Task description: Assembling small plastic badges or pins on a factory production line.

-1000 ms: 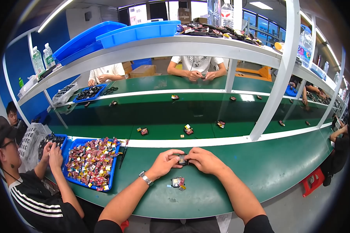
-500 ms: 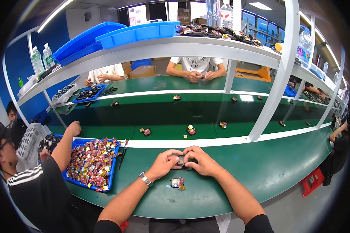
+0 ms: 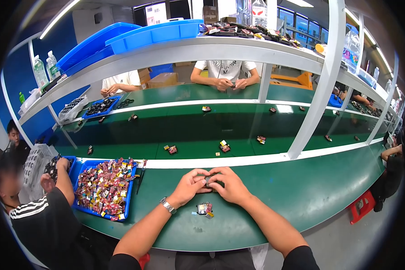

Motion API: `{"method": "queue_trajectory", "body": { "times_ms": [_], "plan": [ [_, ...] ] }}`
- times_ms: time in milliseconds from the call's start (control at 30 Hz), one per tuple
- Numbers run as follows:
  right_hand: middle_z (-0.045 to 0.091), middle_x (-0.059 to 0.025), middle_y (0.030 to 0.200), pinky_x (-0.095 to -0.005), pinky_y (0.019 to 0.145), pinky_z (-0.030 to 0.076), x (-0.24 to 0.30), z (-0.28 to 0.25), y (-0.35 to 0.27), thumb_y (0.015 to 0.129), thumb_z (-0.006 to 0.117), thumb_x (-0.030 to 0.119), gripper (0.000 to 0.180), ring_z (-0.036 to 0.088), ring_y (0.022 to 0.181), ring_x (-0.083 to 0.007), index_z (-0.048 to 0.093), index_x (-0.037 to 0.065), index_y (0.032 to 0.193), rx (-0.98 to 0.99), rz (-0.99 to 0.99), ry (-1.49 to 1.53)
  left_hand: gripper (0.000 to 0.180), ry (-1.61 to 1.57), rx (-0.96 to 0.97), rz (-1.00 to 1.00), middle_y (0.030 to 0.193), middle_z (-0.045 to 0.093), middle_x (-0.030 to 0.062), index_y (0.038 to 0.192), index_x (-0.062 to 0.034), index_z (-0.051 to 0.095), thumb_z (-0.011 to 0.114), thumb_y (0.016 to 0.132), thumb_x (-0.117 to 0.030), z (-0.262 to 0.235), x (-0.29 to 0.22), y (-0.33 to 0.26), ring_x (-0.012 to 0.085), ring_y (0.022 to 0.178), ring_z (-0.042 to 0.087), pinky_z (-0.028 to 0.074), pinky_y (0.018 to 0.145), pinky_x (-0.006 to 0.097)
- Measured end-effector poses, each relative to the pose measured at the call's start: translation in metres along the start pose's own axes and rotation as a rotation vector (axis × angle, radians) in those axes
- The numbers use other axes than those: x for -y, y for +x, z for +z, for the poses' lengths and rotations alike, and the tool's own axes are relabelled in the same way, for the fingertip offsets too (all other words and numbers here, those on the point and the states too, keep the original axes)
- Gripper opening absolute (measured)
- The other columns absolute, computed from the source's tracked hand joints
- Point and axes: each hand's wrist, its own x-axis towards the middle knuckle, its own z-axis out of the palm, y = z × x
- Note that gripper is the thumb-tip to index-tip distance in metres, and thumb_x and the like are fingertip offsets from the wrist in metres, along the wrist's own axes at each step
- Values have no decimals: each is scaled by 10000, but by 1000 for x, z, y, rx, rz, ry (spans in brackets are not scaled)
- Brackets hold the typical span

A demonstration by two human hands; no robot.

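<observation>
Fingers of the right hand [image 3: 231,186] have drawn in since the earlier frame, bending over the small dark part [image 3: 207,181], which is above the green table [image 3: 261,220]. The left hand [image 3: 190,186] meets it from the other side; both hands' fingers are curled and pinched on the part, presumably to steady so small a thing, and they hide most of it. Just nearer the person lies a loose assembly [image 3: 204,208], probably within easy reach. Leftward sit a slim dark tool [image 3: 141,178] and a blue tray [image 3: 131,193] of red-and-yellow pieces.
</observation>
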Motion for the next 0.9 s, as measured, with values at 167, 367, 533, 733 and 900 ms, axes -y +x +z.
{"method": "queue_trajectory", "body": {
  "times_ms": [167, 367, 533, 733, 900],
  "plan": [
    [637, -76, 1128, -383, 934, 476, -1, 10, 0, 839, 691, 114, 107, 575, 1099, -275, 721, 48, 919, -147, 113, 53, 312, -42, 69, 39, 1205, 607, 134, 1260, -14, 483, 501, 953, 44, -5, 3, 0, 197, 1097, 623, 550, 966, 355],
    [629, -73, 1154, -391, 957, 461, 3, 11, -3, 833, 704, 132, 111, 565, 1121, -277, 728, 61, 916, -147, 149, 72, 311, -3, 57, 16, 1187, 616, 135, 1256, -21, 476, 515, 953, 34, -2, -1, -1, 204, 1091, 629, 557, 954, 366],
    [643, -64, 1136, -394, 949, 475, 4, 8, -4, 815, 720, 124, 85, 574, 1111, -285, 728, 84, 889, -123, 79, 71, 307, 5, 62, -36, 1183, 616, 135, 1258, -21, 478, 506, 958, 36, -4, 1, 0, 207, 1085, 633, 560, 948, 364],
    [641, -54, 1139, -393, 935, 479, 5, 19, -7, 806, 730, 124, 106, 573, 1106, -275, 733, 89, 906, -247, 137, 26, 302, -41, 56, -1, 1179, 617, 130, 1254, -22, 478, 512, 959, 29, -2, 1, -1, 206, 1079, 637, 560, 944, 356],
    [645, -51, 1132, -385, 922, 485, 3, 23, -9, 802, 735, 122, 128, 576, 1098, -271, 743, 96, 927, -270, 135, 21, 283, -74, 42, 4, 1180, 618, 141, 1245, -18, 480, 545, 970, -20, -5, 4, 1, 213, 1085, 638, 558, 946, 364]
  ]
}}
